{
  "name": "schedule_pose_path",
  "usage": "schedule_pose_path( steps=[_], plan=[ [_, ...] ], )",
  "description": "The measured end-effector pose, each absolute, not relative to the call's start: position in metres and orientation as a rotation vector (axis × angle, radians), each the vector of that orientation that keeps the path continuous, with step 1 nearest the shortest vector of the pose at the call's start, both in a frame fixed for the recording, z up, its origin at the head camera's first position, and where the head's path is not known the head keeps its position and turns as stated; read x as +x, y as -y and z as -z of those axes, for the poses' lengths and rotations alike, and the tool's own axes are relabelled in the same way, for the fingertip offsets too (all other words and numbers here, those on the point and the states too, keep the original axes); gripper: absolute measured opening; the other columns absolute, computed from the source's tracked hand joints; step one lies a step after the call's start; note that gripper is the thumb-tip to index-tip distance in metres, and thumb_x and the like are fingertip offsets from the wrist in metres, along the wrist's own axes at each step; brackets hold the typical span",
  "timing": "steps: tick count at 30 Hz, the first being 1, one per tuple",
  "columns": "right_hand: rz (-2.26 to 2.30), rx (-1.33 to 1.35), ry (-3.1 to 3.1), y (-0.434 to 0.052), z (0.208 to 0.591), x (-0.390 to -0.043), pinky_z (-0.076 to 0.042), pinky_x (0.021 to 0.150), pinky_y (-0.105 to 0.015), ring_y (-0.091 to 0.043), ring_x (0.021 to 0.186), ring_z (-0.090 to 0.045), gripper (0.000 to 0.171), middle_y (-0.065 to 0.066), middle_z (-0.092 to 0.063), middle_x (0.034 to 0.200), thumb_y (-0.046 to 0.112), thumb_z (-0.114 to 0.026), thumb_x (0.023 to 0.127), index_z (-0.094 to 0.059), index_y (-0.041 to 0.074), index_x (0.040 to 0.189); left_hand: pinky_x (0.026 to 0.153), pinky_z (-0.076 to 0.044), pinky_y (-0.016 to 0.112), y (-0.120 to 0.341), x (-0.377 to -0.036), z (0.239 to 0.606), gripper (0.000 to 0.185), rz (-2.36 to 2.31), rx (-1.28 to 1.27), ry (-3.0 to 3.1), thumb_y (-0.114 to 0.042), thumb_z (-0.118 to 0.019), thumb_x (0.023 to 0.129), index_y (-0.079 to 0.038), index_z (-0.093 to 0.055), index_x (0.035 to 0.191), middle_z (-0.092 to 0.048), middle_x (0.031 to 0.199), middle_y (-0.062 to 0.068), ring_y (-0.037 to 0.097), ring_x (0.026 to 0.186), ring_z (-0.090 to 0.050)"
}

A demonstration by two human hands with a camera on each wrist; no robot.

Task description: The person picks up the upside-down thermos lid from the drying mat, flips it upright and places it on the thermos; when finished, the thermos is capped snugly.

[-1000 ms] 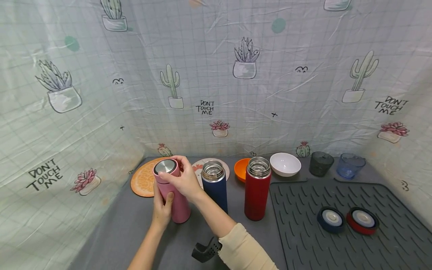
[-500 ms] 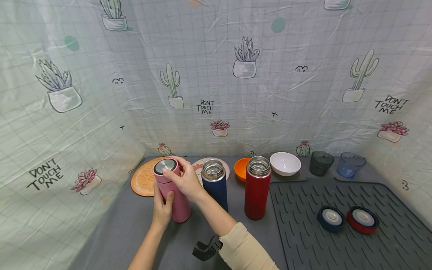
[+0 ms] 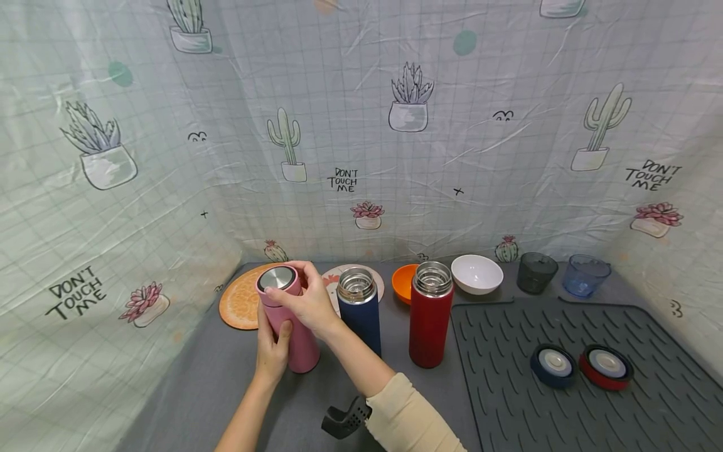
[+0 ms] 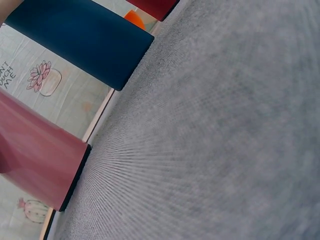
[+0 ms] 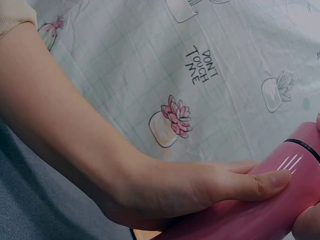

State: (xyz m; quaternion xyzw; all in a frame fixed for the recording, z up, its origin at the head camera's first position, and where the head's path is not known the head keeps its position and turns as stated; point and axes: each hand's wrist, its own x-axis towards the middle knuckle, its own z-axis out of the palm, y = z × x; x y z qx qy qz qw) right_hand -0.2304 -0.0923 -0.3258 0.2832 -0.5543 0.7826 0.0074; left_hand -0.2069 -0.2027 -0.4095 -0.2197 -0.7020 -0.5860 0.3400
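Pink flask [image 3: 294,333] is gripped by left hand [image 3: 271,348]; its lid [image 3: 277,279] is clasped by right hand [image 3: 305,304]. Blue flask [image 3: 359,314], just right of it, apparently open, may be toppled by an elbow swing.

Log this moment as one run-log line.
left hand: grips pink flask body | right hand: grips pink lid on top | flask: upright on grey table

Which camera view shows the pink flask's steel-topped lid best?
The head view: the pink cylindrical flask stands upright, and its steel-topped lid shows whole under the right hand. The right wrist view shows only the flask's side near a dark seam; the left wrist view only its base.
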Motion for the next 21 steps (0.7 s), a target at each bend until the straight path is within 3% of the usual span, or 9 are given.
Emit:
schedule_pose_path(
  steps=[9,12,16,21],
  plan=[
    [-2.385,0.847,1.850,0.097,0.342,-0.241,-0.048,0.073,-0.025,-0.011,0.089,-0.053,0.052,-0.002,-0.051,0.108,0.009,-0.068,0.078,-0.046,0.001,0.125,0.084,-0.040,0.016,0.204,-0.203,0.410,0.063,1.525,-0.548,1.871,-0.011,-0.049,0.093,-0.006,-0.014,0.145,-0.039,0.126,0.000,0.012,0.106,-0.045],
    [-2.290,0.854,1.897,0.093,0.343,-0.237,-0.046,0.082,-0.029,-0.013,0.100,-0.049,0.055,-0.003,-0.045,0.119,0.014,-0.067,0.081,-0.044,0.009,0.130,0.084,-0.039,0.016,0.203,-0.202,0.410,0.062,1.493,-0.540,1.903,-0.008,-0.047,0.094,-0.003,-0.012,0.145,-0.039,0.127,0.007,0.009,0.106,-0.045],
    [-2.067,0.907,1.915,0.086,0.337,-0.228,-0.033,0.099,-0.039,-0.015,0.122,-0.034,0.057,-0.002,-0.035,0.134,0.020,-0.065,0.083,-0.040,0.016,0.135,0.088,-0.036,0.016,0.203,-0.200,0.406,0.061,1.447,-0.541,1.939,0.000,-0.044,0.091,0.002,-0.012,0.143,-0.037,0.128,0.021,0.007,0.110,-0.042],
    [-1.831,1.103,1.884,0.078,0.330,-0.212,-0.026,0.104,-0.043,-0.014,0.132,-0.022,0.064,-0.002,-0.025,0.144,0.017,-0.064,0.083,-0.034,0.017,0.140,0.089,-0.034,0.013,0.206,-0.194,0.396,0.061,1.403,-0.500,1.936,0.003,-0.047,0.084,0.007,-0.021,0.139,-0.041,0.126,0.016,0.005,0.111,-0.041]
  ],
)
